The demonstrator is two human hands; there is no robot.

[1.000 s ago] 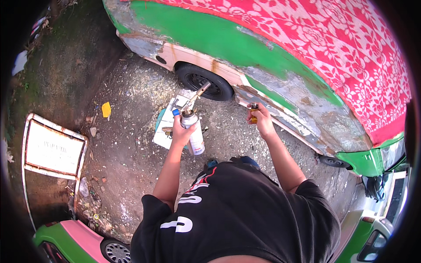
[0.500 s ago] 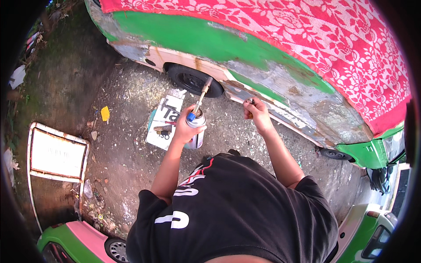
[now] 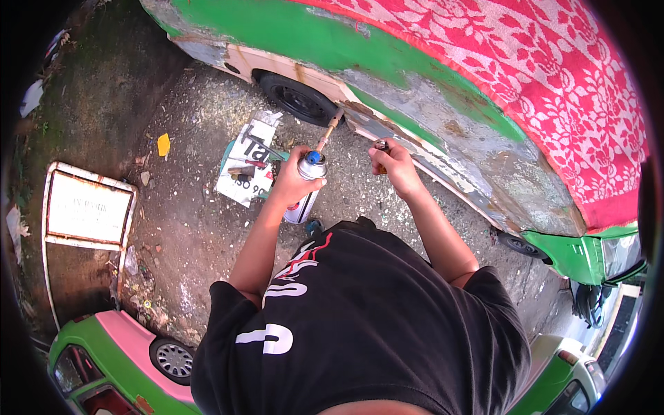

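Observation:
My left hand point(image 3: 294, 184) is wrapped round the metal canister of a gas torch point(image 3: 302, 205), which has a blue knob and a long burner tube. The tube points up and away toward the van's wheel point(image 3: 296, 99); no flame can be made out. To the right of the burner, a short gap away, my right hand point(image 3: 397, 168) is closed on a small lighter point(image 3: 382, 146) with a metal top. Much of the lighter is hidden by the fingers.
Ahead stands a green van point(image 3: 429, 104) with scraped, patchy paint, under a red floral cloth point(image 3: 546, 97). Printed sheets point(image 3: 235, 195) with tools point(image 3: 242, 171) lie on the gritty ground. A rusty-framed sign point(image 3: 90, 207) is at left; a green-and-pink car point(image 3: 124, 339) is behind.
My right hand has brought the lighter nearer the burner tip. The torch has tilted a little farther to the right. The whole view has shifted slightly.

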